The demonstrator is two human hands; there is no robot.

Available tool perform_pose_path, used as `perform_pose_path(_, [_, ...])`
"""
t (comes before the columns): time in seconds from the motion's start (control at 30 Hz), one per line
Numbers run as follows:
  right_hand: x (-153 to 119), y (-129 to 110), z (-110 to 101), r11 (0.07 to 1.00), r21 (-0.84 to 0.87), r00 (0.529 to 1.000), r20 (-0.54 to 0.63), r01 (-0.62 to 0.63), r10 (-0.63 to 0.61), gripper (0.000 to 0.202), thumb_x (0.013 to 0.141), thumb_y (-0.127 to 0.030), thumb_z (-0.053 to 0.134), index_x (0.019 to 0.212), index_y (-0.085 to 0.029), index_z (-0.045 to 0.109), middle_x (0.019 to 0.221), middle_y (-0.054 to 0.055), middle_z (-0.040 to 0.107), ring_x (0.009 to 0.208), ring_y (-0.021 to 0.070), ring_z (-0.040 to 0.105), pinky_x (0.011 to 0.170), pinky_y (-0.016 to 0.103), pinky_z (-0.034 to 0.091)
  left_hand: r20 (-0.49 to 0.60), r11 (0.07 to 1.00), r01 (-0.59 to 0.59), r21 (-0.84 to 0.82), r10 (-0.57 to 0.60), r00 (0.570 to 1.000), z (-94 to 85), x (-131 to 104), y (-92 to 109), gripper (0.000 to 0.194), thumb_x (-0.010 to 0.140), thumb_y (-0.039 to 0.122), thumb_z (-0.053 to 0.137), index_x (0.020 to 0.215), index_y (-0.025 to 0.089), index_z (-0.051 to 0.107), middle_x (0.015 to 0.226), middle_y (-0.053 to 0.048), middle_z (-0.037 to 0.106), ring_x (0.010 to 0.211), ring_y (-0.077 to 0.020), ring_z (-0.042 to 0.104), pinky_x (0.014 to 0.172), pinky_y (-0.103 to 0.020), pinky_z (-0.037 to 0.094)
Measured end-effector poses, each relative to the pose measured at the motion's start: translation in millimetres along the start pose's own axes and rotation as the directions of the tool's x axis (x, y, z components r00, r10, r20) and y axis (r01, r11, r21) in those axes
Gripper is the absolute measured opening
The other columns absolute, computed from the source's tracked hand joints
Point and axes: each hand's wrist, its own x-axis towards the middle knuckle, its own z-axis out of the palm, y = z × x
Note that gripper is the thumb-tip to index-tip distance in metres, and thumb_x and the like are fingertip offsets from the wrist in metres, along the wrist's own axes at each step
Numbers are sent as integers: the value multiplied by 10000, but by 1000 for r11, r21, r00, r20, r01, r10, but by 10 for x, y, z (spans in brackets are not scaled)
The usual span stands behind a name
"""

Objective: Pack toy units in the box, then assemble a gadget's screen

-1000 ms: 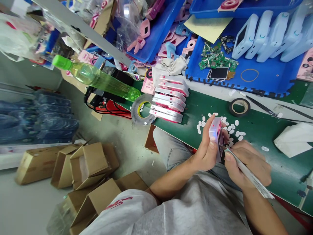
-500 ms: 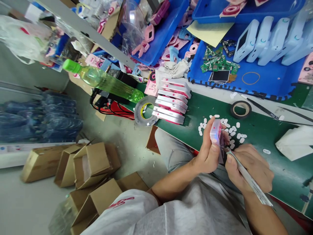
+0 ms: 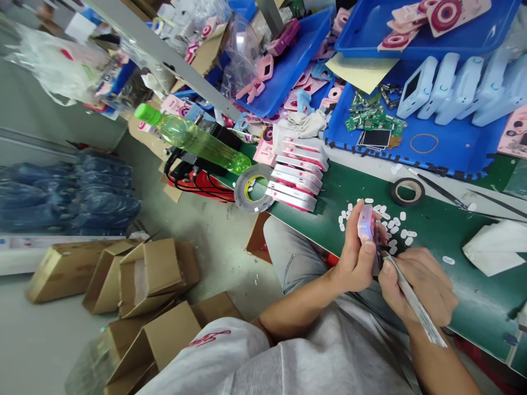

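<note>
Firm Cradle, Light Tip

I am holding a small white-and-pink device (image 3: 365,224) up off the bench (image 3: 440,227), close to its near edge, and a bluish glow is showing on the device's side. My left hand (image 3: 353,267) is cradling it, fingers and thumb standing only as far apart as its body is needing. My right hand (image 3: 426,282) is pinching a slim pale tool (image 3: 415,303), fingers closed down on it, its tip pointing at the device's darker side. Whether that tip is touching, I cannot tell.

As I am judging it, this fine work is asking for a left grip bearing on the solid edges, not on the darker side. The right hand should be steering with small finger movements, the tool lying at a shallow angle so the tip is not digging in.

Just beyond, loose white pieces (image 3: 402,216) are lying scattered on the bench, so a low elbow or sleeve could be sweeping them about. Farther off, a black tape roll (image 3: 396,193) is lying flat, a row of similar devices (image 3: 297,178) is standing to my left, and a blue tray (image 3: 447,159) is holding green circuit boards (image 3: 373,116).
</note>
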Motion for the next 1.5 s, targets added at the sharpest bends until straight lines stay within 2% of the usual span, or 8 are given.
perform_pose_path(0.2, [60, -34, 10, 999, -2, 999, -10, 49, -49, 152, 857, 8, 678, 869, -137, 634, 691, 31, 642, 631, 167, 603, 575, 322, 500, 12, 998, -13, 53, 13, 1000, -9, 24, 1, 620, 1040, 589, 394, 1533, 280, 181, 1396, -147, 489, 1013, -209, 619, 872, -402, 556])
perform_pose_path(0.37, [71, -39, 21, 998, -1, 998, -2, 55, -55, 206, 808, 60, 682, 900, -118, 634, 701, 38, 628, 637, 165, 580, 579, 321, 481, -19, 997, 52, 50, -51, 999, 12, 48, 103, 567, 1045, 566, 412, 1490, 272, 221, 1354, -138, 505, 1034, -217, 622, 868, -394, 557])
perform_pose_path(0.73, [33, -14, 36, 999, -1, 999, -29, 42, -42, 216, 811, 62, 674, 919, -122, 635, 714, 40, 645, 652, 162, 573, 589, 321, 484, -42, 996, 69, 52, -67, 997, 49, 88, 151, 522, 1031, 578, 453, 1410, 264, 279, 1240, -99, 491, 930, -173, 604, 800, -346, 551])
perform_pose_path(0.87, [29, -18, 27, 1000, 1, 999, -40, 25, -25, 223, 818, 68, 667, 929, -124, 641, 708, 31, 648, 641, 154, 573, 587, 313, 486, -76, 993, 87, 85, -81, 994, 80, 75, 184, 530, 1029, 584, 452, 1412, 256, 286, 1227, -97, 478, 964, -184, 600, 851, -364, 549])
perform_pose_path(0.97, [31, -22, 15, 1000, 9, 998, -57, 11, -10, 202, 836, 50, 665, 933, -126, 649, 722, 35, 655, 642, 155, 581, 584, 309, 489, -86, 990, 106, 91, -98, 992, 93, 64, 174, 540, 1025, 580, 464, 1419, 253, 292, 1220, -100, 471, 993, -194, 599, 817, -345, 541])
perform_pose_path(1.2, [24, 7, 5, 1000, 17, 997, -81, 4, -3, 157, 881, 10, 647, 922, -142, 648, 719, 23, 648, 626, 135, 581, 566, 278, 497, -130, 991, 67, 114, -52, 990, 95, 84, 95, 464, 1024, 516, 515, 1371, 249, 361, 1069, -42, 522, 922, -151, 588, 880, -338, 532])
perform_pose_path(1.37, [49, 21, 29, 999, 17, 994, -105, 36, -34, 158, 880, 10, 653, 920, -143, 653, 710, 22, 649, 608, 128, 588, 550, 257, 514, -146, 990, 125, 60, -115, 982, 113, 114, 135, 411, 996, 413, 583, 1315, 239, 391, 1009, -22, 539, 892, -139, 589, 886, -322, 527])
perform_pose_path(1.5, [38, 28, 33, 1000, 7, 991, -130, 12, -11, 167, 869, 7, 676, 873, -159, 654, 688, 14, 647, 577, 119, 594, 553, 249, 515, -130, 986, 164, 28, -159, 979, 107, 164, 190, 467, 942, 371, 636, 1326, 233, 407, 1047, -32, 530, 893, -139, 591, 857, -303, 521])
